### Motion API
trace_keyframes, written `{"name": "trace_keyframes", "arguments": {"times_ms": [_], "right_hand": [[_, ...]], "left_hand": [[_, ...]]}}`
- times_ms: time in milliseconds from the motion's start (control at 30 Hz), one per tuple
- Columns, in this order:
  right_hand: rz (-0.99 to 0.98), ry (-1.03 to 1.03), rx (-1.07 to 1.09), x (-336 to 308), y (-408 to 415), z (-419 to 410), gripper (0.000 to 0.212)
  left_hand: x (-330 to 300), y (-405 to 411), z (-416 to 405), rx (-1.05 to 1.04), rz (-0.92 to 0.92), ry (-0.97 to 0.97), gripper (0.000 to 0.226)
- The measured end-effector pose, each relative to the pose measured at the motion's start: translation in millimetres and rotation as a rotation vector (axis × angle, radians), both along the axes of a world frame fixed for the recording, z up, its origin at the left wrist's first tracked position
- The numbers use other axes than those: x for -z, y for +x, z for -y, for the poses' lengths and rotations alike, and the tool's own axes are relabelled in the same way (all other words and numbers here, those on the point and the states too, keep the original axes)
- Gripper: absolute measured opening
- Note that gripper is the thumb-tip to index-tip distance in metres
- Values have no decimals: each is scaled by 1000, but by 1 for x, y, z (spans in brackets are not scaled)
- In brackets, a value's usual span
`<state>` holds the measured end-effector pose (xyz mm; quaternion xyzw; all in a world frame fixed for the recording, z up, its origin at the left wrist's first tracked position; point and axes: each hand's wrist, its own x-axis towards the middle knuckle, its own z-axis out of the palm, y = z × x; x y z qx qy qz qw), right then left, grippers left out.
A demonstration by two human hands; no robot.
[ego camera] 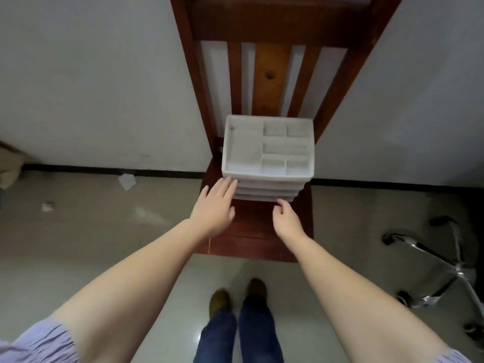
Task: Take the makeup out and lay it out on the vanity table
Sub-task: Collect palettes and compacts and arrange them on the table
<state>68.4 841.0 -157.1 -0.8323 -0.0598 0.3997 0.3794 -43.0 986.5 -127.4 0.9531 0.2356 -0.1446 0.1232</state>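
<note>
Left hand (216,205) flat, fingers straight, touching white drawer organizer (267,150) on wooden chair (251,231); right hand (286,218) loosely curled, empty, just below. Step: reaching; next probably grip both sides or pull drawer.

White wall (91,87), grey floor (104,231), wooden chair (272,30)

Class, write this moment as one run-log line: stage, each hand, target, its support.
stage: reaching | left hand: open, fingertips at organizer left side | right hand: loosely curled, empty, near bottom drawer | support: chair seat

Dim, soft light; slight blur; edges warped.
</note>
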Motion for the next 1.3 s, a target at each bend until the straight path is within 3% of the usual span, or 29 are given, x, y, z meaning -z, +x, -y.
{"name": "trace_keyframes", "arguments": {"times_ms": [133, 233, 300, 533, 800, 967, 1000, 1067, 1133, 1233, 1300], "right_hand": [[-418, 291, 563, 44, 18, -52, 48], [-597, 473, 949, 58, 30, -77, 47], [-650, 535, 1091, 60, 31, -85, 45], [-689, 578, 1110, 50, 26, -84, 54], [-743, 521, 1053, 52, -35, -30, 44], [-787, 447, 906, 45, -40, -6, 38], [-796, 385, 783, 39, -36, -1, 34], [-747, 164, 340, 17, -21, 9, 28], [-540, 38, -41, -6, -1, 16, 23], [-2, 41, -186, -20, 34, 9, 22], [331, -74, -426, -10, 52, -4, 26]], "left_hand": [[30, 27, -21, 64, 4, 53, 73], [46, 32, -26, 113, 74, 97, 79], [53, 29, -28, 140, 99, 118, 81], [50, 28, -27, 142, 58, 135, 79], [42, 32, -26, 125, -15, 117, 83], [45, 30, -28, 119, -5, 106, 81], [44, 29, -29, 132, 39, 118, 79], [43, 25, -27, 234, 196, 134, 69], [46, 21, -22, 372, 285, 32, 55], [52, 31, -14, 386, 86, -144, 48], [61, 48, -13, 305, -15, -172, 50]]}}
